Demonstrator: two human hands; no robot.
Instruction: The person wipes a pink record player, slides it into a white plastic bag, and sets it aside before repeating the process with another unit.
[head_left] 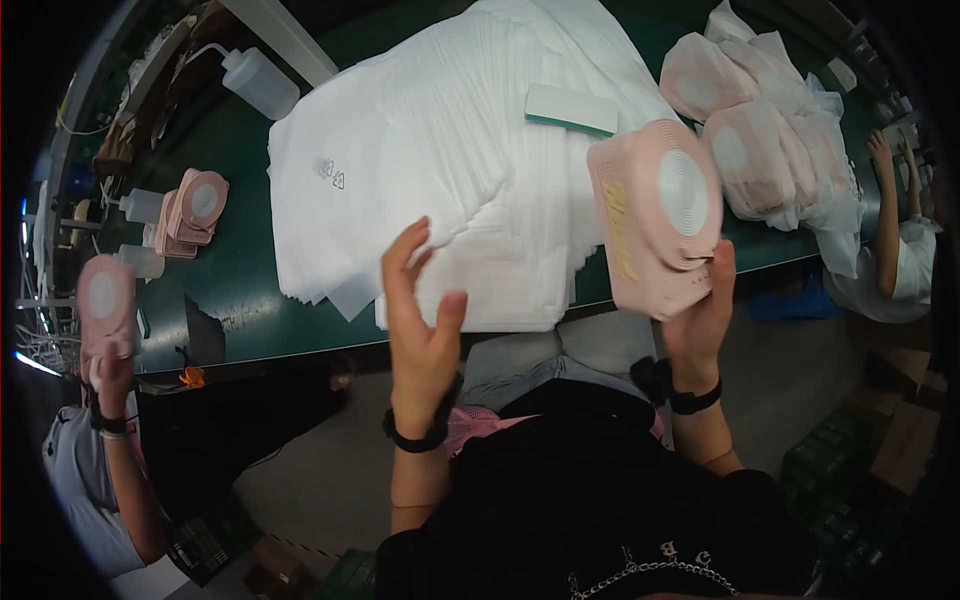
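Holding what, the right hand (697,325)?
— Pink round-cornered piece (636,210), white disc with concentric rings on its face, gold script beside it. Gripped at the lower right corner; one digit shows along the right edge, the other fingers are mostly hidden behind. Piece is tilted and a bit blurred.

Where is it exactly?
— In front of the person, at the right side of the tall stack of thin white translucent sheets (400,170). Can't tell if it touches the stack.

Left hand (422,340)?
— Nothing in it. Fingers spread and slightly curled, thumb well apart, palm facing the piece. Sits at the near edge of the stack; contact unclear.

Nearby?
— White block with a green underside (570,108) lies on the stack, just beyond the piece. Pink pieces in translucent white bags (755,150) are heaped to the right on the dark green table (255,325).

Far left?
— White plastic bottle with a bent spout (262,84) behind the stack, a small pile of unwrapped pink pieces (193,213) on the table, and a co-worker's hand (112,375) holding another pink piece (105,302) upright.
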